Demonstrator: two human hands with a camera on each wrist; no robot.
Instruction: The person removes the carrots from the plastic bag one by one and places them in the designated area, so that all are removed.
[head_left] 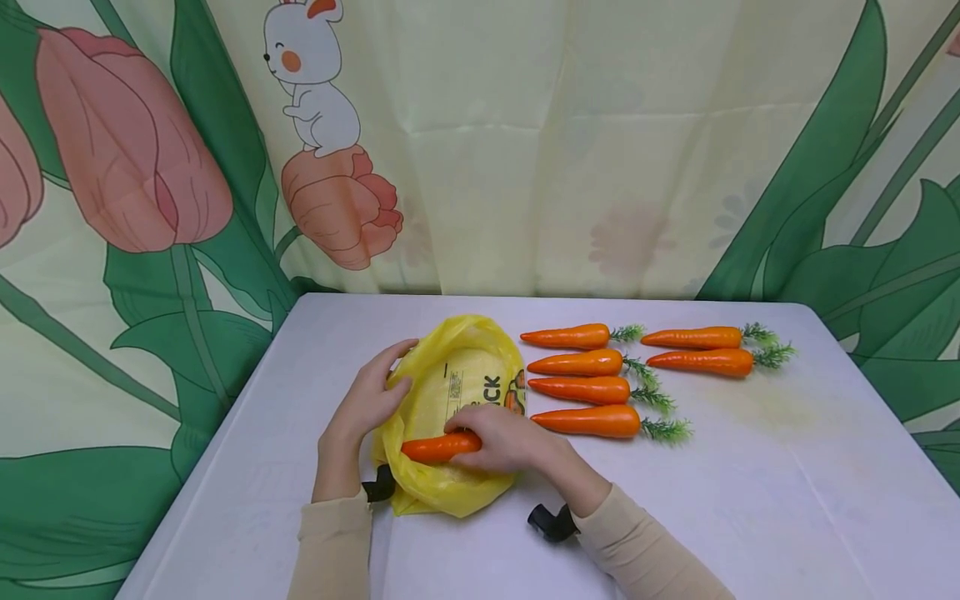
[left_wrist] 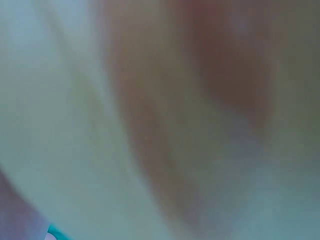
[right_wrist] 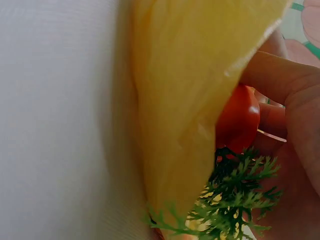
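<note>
A yellow plastic bag (head_left: pixel 453 493) lies on the table with its mouth spread wide and dark print showing inside. At its left rim, my left hand (head_left: pixel 367 400) holds the edge between thumb and fingers. My right hand (head_left: pixel 498 437) reaches into the mouth and grips an orange carrot (head_left: pixel 438 448), its tip pointing left. In the right wrist view, the carrot's thick end (right_wrist: pixel 239 120) and green leaves (right_wrist: pixel 232 195) show beside the palm, partly behind the bag's wall (right_wrist: pixel 175 115). The left wrist view is blurred, with pale bag film close to the lens.
Several carrots (head_left: pixel 588 421) lie in a column just right of the bag, leaves to the right. Two more carrots (head_left: pixel 701 362) lie farther right. A white cloth covers the table (head_left: pixel 780 483); a printed curtain (head_left: pixel 525 167) hangs behind its far edge.
</note>
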